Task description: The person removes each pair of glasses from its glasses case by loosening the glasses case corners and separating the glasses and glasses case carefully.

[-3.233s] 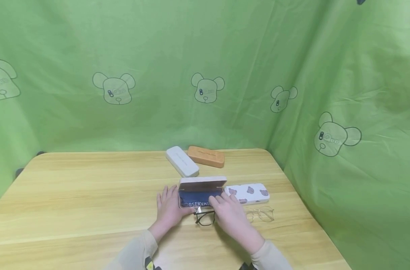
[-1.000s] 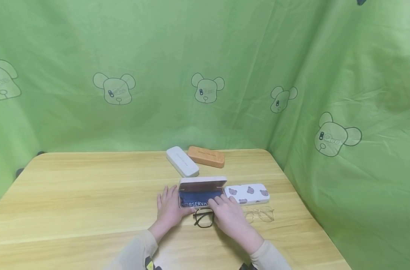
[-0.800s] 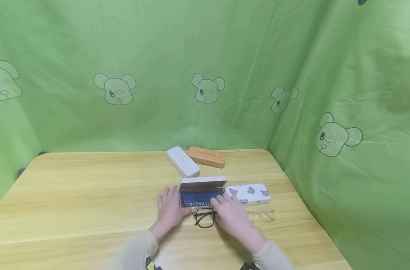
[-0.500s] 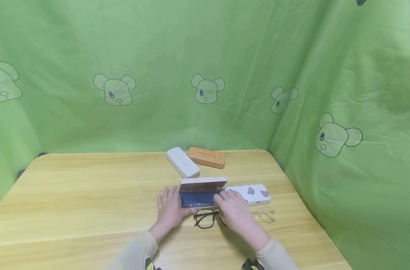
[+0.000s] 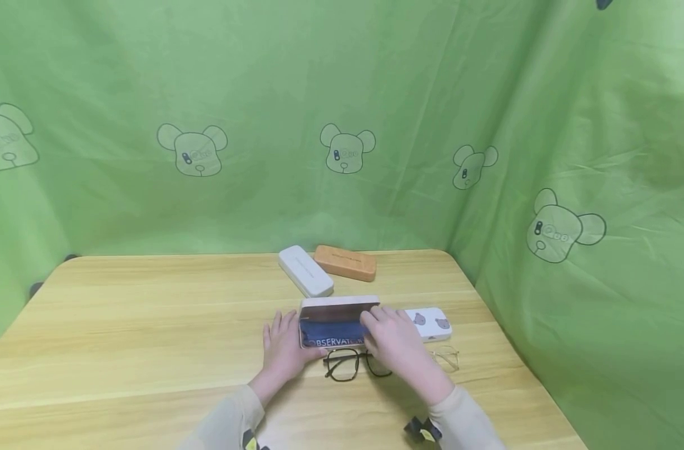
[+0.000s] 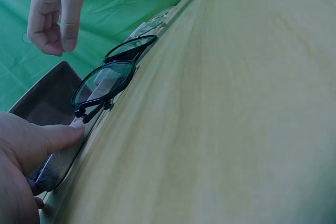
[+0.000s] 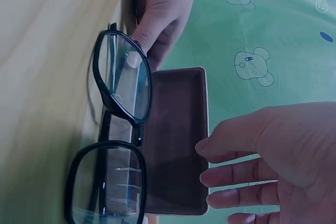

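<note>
At the left end of the open case [image 5: 337, 311], apparently bracing against slipping with a spread left hand [image 5: 286, 347]; by its lid [image 7: 174, 142], hovering with a loosely curled, unfilled right hand [image 5: 396, 337]; before it, black glasses [image 5: 357, 364].

The right hand [image 5: 397, 339] rose from the navy lettered cloth [image 5: 332, 331] toward the pale oblong lid [image 5: 336, 302], exposing black-framed eyeglasses [image 5: 356, 360] further.
</note>
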Tool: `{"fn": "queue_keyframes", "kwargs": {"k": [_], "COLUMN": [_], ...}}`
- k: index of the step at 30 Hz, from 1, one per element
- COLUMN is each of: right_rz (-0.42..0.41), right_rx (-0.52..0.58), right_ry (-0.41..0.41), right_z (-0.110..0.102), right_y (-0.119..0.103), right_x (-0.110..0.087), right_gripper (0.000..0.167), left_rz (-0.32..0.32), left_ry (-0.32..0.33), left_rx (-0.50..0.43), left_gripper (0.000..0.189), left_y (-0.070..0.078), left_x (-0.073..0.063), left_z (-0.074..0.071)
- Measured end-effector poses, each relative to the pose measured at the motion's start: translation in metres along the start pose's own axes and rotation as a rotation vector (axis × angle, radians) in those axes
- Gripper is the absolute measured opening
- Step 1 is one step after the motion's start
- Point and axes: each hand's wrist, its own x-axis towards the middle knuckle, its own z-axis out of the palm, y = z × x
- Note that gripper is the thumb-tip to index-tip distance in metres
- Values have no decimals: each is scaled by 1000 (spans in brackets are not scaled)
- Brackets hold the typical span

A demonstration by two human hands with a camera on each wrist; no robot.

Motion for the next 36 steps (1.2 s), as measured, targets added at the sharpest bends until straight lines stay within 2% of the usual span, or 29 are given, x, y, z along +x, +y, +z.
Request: {"fn": "queue_keyframes", "kwargs": {"k": [13,25,36], "right_rz": [67,140,206], "right_rx": [100,236,409], "right_ry": [13,48,-65], "right_z": [5,21,45], "right_y": [8,18,28], "right_x": [18,37,48], "right_gripper": [16,33,44], "left_rz": [6,-1,9], "left_ry": [2,-2,3], "left_rx": [33,55,53], "left_gripper": [101,100,100], "left_y": [-2,-1,-1], "left_x": [1,2,2], "left_z": [0,1,0]}}
